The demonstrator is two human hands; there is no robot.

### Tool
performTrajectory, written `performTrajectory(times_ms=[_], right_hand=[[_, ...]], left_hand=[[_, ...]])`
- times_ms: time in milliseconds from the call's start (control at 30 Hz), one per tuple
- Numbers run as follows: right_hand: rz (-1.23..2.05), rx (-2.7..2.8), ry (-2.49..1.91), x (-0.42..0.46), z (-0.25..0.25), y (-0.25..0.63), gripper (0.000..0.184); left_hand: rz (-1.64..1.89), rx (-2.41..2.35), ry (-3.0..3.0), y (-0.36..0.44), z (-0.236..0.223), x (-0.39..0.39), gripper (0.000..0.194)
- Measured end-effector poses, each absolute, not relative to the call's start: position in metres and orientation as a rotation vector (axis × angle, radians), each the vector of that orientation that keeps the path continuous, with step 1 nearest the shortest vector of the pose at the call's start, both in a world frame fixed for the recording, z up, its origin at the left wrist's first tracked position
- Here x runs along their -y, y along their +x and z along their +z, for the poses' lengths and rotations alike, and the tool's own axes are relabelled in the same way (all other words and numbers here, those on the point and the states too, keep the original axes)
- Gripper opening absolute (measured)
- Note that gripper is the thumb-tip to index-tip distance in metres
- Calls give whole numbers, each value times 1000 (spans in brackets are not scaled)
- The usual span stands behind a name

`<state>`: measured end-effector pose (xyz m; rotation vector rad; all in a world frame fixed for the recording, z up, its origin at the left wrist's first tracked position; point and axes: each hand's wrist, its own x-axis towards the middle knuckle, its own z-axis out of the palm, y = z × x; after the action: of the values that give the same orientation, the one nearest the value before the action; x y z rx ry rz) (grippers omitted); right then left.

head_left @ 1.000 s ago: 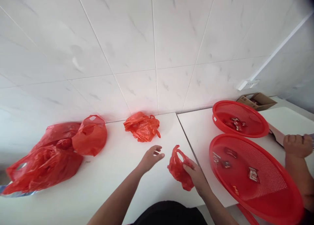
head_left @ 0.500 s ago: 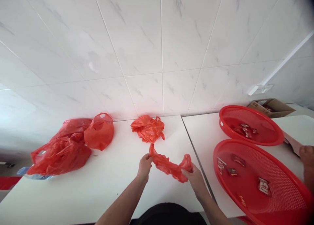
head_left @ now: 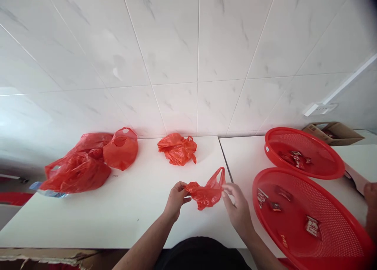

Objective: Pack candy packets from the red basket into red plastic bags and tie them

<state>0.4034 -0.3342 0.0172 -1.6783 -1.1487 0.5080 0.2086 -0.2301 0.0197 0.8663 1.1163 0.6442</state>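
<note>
A thin red plastic bag (head_left: 206,195) hangs crumpled between my two hands, over the white table. My left hand (head_left: 176,203) pinches its left end between thumb and fingers. On the other side, the fingertips of my right hand (head_left: 239,209) are closed on the bag's edge, beside a handle loop that stands up. Behind it, a second crumpled red bag (head_left: 178,150) lies near the wall. Several filled red bags (head_left: 79,172) are heaped at the left, one with its handle upright against the wall.
Two red mesh baskets (head_left: 338,207) with small wrapped packets stand at the right. A cardboard box (head_left: 338,132) sits behind them. A plastic bottle (head_left: 50,191) lies by the heaped bags. Another person's hand (head_left: 370,193) shows at the right edge. Torn cardboard (head_left: 44,254) is below the table.
The bag was stretched lengthwise between my hands; now it is bunched shorter, with a handle loop raised at the right. My right hand has shifted its hold upward. The camera view has shifted slightly.
</note>
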Motion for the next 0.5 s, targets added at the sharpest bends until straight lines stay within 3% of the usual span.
performTrajectory(times_ms=[167,267,500], right_hand=[[905,1434,-1765,312,-10,388,29],[1081,1481,-1912,314,-25,376,24],[744,1348,-1685,310,4,366,20]], left_hand=[[686,-976,617,207,16,238,26],[736,-940,520,203,12,240,28],[741,-962,510,196,3,241,25]])
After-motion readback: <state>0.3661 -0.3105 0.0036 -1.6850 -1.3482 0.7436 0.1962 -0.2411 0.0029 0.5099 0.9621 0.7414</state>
